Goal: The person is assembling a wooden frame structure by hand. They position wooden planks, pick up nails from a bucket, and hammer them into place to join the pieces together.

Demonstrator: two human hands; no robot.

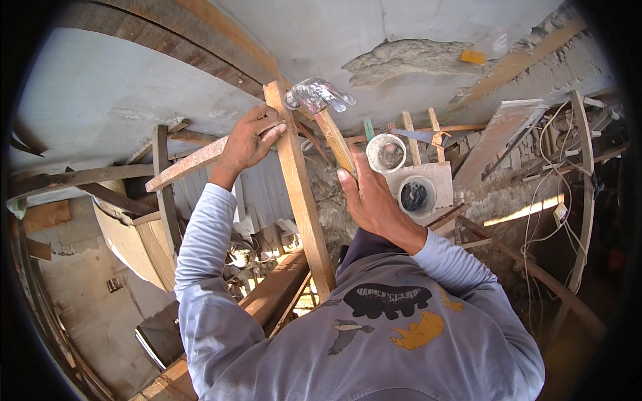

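Pale timber stands at the centre of my remote view: a squared post (pixel 301 190) slants up from beside a grey printed shirt (pixel 281 354). To its right is the hammer (pixel 329 129), wooden-handled with a worn, spattered claw head, its striking face turned toward the wood just beside the post's upper end; contact I cannot confirm from here. My right hand (pixel 381 200) has its grip wrapped around the lower handle, thumb laid along the wood.

Across the post, my left hand (pixel 246 147) bends over a narrow, dusty batten (pixel 184 168) that reaches out leftward. In that grip, thumb and fingertips are drawn in close at the post's edge; whether they pinch anything small between them, I cannot tell.

Right of the post, a white bucket (pixel 372 162) with greyish contents sits near a second bucket (pixel 428 212) holding something dark, a pale board (pixel 441 177) beside the latter. Farther right, a wide plank (pixel 498 140) stands tilted. At left, a cardboard box (pixel 137 244) shows below a dark beam (pixel 80 182). Beyond the hammer, a rough patch (pixel 408 63) breaks the pale wall (pixel 134 73), a small yellow piece (pixel 473 57) near its right end.
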